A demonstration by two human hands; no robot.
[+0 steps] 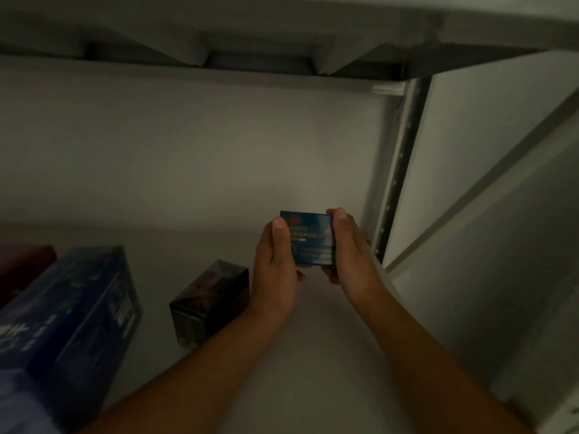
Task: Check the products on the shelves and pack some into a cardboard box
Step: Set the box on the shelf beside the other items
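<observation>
Four boxes in sight: two blue, one black, one dark red. The blues are a small blue box [313,238] centre right and a large blue box [72,324] near left. One black box [210,305] between them, one dark red box [25,264] far left. Two hands, left hand [275,270] and right hand [351,252], both gripping the small one. Two shelves, lower shelf [313,355] and upper shelf [282,23]. One slotted upright [398,170] on the right.

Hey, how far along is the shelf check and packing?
Done: nothing visibly packed; no cardboard box in view. In hand: the left hand and right hand hold a small blue box, printed face up, seemingly being checked. Left: the dark box and large blue box sit on the shelf, untouched.
</observation>
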